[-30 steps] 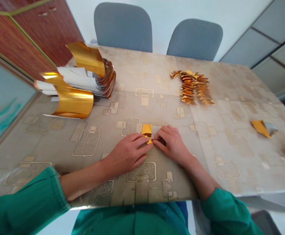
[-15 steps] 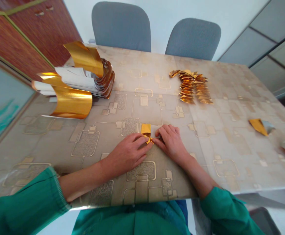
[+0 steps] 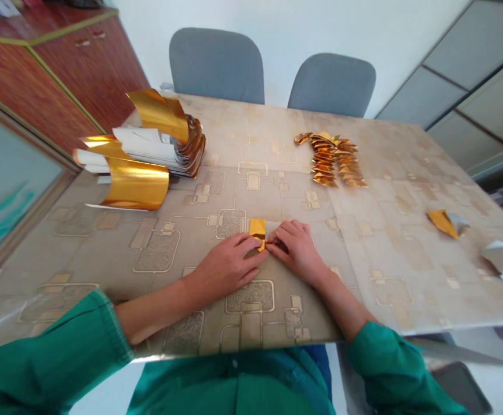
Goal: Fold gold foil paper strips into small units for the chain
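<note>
A small folded piece of gold foil paper [image 3: 257, 231] lies on the table between my hands. My left hand [image 3: 228, 265] presses its fingertips against the piece from the left. My right hand [image 3: 297, 251] holds the paler, silver-white side from the right, and its fingers hide part of the fold. Further off, a row of folded gold foil units [image 3: 331, 161] lies beyond my hands. At the far left stands a bundle of curled gold foil sheets [image 3: 135, 184] with white backing sheets [image 3: 141, 144]. Two gold-and-silver foil scraps [image 3: 444, 223] lie at the right.
The patterned beige table cover [image 3: 104, 248] ends close to my body. Behind the far edge stand two grey chairs [image 3: 216, 66]. A reddish wooden cabinet [image 3: 74, 80] and a teal-patterned panel [image 3: 9, 225] stand at the left.
The whole view has tilted, so the table sits lower in the picture. My hands stay on the folded gold piece, with no clear change in the fold.
</note>
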Available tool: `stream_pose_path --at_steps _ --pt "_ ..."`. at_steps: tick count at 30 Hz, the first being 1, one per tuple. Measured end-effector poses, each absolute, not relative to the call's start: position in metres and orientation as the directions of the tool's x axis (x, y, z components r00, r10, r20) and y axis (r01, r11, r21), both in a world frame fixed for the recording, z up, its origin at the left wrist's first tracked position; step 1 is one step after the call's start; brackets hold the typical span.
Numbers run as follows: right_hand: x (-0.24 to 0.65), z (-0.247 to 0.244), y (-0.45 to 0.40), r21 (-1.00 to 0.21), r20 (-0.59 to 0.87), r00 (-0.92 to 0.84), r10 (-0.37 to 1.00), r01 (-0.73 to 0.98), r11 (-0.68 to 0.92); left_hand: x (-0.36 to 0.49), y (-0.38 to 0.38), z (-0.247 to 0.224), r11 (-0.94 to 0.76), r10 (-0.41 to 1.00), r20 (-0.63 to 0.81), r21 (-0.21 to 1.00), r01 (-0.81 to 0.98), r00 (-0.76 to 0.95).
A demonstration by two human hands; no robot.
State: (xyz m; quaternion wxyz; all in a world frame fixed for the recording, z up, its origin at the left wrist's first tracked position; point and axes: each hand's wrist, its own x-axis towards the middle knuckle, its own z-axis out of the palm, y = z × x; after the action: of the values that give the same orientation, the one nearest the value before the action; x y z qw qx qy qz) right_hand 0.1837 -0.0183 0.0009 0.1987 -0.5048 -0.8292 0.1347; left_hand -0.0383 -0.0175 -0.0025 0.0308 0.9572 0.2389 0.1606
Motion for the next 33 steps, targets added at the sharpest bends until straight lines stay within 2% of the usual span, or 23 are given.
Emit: stream_pose_path --at_steps 8,13,15,19,21,27,30,33 --pt "0.181 -0.001 -0.013 -0.456 0.14 -0.348 0.927 0.808 0.372 -0.038 -0.018 -0.003 -0.886 0.464 0.315 0.143 0.442 0.828" --pt "0.188 0.001 -0.013 -0.412 0.17 -0.318 0.933 0.837 0.361 -0.041 -0.014 -0.006 -0.892 0.45 0.312 0.119 0.435 0.837" --pt "0.19 0.002 -0.015 -0.383 0.22 -0.329 0.918 0.837 0.392 -0.043 -0.011 -0.006 -0.895 0.444 0.312 0.113 0.431 0.84" --pt "0.188 0.003 -0.02 -0.344 0.311 -0.469 0.826 0.755 0.558 -0.046 -0.007 -0.007 -0.899 0.435 0.302 0.103 0.425 0.848" --pt "0.186 0.002 -0.02 -0.379 0.285 -0.488 0.825 0.733 0.565 -0.047 -0.006 -0.006 -0.901 0.432 0.287 0.102 0.421 0.855" --pt "0.189 0.001 -0.015 -0.509 0.178 -0.428 0.886 0.73 0.455 -0.053 -0.008 -0.006 -0.915 0.404 0.284 0.131 0.382 0.869" --pt "0.194 0.0 -0.014 -0.53 0.194 -0.435 0.879 0.708 0.467 -0.055 -0.006 -0.006 -0.921 0.39 0.302 0.133 0.367 0.87" --pt "0.199 -0.001 -0.014 -0.493 0.27 -0.459 0.846 0.689 0.531 -0.057 0.0 -0.003 -0.933 0.36 0.346 0.122 0.339 0.866"
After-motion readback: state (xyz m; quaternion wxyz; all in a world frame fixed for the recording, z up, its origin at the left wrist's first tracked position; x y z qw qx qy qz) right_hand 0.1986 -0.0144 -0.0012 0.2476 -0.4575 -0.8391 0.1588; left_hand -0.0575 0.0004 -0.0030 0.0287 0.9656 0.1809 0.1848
